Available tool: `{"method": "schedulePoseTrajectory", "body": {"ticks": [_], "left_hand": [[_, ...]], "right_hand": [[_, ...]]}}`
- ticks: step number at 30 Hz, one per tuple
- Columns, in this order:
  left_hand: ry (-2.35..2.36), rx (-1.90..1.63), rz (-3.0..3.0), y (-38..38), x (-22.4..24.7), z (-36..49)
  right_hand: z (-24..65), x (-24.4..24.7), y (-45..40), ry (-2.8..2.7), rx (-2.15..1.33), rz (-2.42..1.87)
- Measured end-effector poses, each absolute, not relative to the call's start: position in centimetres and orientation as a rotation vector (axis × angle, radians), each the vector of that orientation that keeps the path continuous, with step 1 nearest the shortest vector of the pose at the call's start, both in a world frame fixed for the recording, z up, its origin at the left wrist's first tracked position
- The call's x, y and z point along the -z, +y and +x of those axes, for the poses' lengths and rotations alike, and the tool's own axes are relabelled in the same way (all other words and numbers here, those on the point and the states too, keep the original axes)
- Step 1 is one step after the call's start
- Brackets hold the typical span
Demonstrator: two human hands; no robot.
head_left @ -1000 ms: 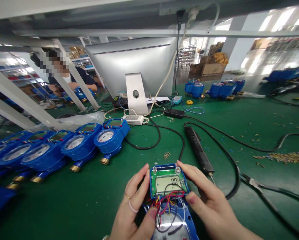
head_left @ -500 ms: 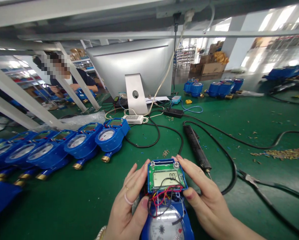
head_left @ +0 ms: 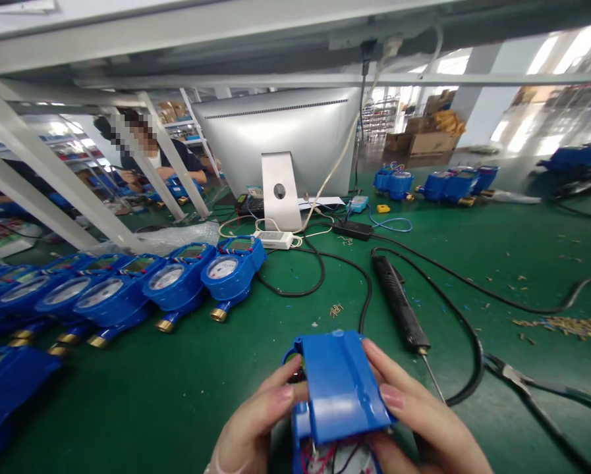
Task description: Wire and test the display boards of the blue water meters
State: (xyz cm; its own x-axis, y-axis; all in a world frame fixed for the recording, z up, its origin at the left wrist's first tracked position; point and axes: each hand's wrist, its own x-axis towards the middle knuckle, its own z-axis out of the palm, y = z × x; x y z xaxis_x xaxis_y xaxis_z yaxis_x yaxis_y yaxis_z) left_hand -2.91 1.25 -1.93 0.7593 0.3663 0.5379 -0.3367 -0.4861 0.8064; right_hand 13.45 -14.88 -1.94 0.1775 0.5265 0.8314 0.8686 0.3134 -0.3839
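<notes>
On the green tabletop (head_left: 201,382), the water meter (head_left: 302,424) being handled is on the near side of the silver computer (head_left: 280,135), well apart from it and a little to the right of its stand, at the bottom edge of the view. The lower part of this meter is cut off there. The blue display housing (head_left: 344,388) lies tilted above it with a plain face up, so its screen side is hidden. Under the near edge of the housing, red and dark wires (head_left: 327,454) come out and cover part of the pale dial; how they are joined is hard to make out. The right hand (head_left: 431,428) has its fingers clamped on the right edge of the housing, with the thumb partly hidden beneath. The left hand (head_left: 255,421) has its bent fingers close together at the left edge, but whether they pinch it I cannot tell. Left of and nearer than the computer, blue meters (head_left: 181,280) stand in a row, overlapping; the leftmost are cut off by the view. Right of and nearer than the computer are the black electric screwdriver (head_left: 398,303), the pliers (head_left: 512,376) with handles running toward the edge, and a blurred pile of small screws (head_left: 582,326). Beyond the computer, at its left, a person (head_left: 176,158) is partly hidden by white frame bars (head_left: 169,155).
</notes>
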Motion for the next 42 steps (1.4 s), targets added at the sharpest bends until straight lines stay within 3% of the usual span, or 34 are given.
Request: {"method": "schedulePoseTrajectory", "body": {"ticks": [10, 20, 28, 31, 34, 37, 42], "left_hand": [[-0.304, -0.951, 2.053, 2.6, 1.1, -1.6], [-0.609, -0.913, 2.291, 3.8, 0.6, -0.8], [-0.49, -0.846, 2.331, 1.9, -1.0, -1.1], [-0.512, -0.936, 2.441, 1.6, -1.7, -0.8], [-0.631, -1.155, 2.498, 1.3, -1.9, -0.3], [-0.814, -1.262, 2.471, 0.9, -2.3, 0.3], [-1.106, -0.965, 2.612, 0.6, -5.0, 0.7]], "right_hand": [[13.5, 1.9, -14.7, -1.468, 0.335, -1.345], [13.1, -2.5, -16.4, -1.168, -0.09, -1.326], [12.5, -3.9, -16.6, -1.303, -0.09, -1.187], [13.9, -3.8, -19.5, -1.261, 0.049, -1.461], [17.3, -1.7, -24.5, -0.934, 0.409, -2.084], [20.7, 2.1, -29.7, -0.903, 0.494, -2.643], [21.6, 6.5, -33.9, -0.983, 0.394, -2.799]]}}
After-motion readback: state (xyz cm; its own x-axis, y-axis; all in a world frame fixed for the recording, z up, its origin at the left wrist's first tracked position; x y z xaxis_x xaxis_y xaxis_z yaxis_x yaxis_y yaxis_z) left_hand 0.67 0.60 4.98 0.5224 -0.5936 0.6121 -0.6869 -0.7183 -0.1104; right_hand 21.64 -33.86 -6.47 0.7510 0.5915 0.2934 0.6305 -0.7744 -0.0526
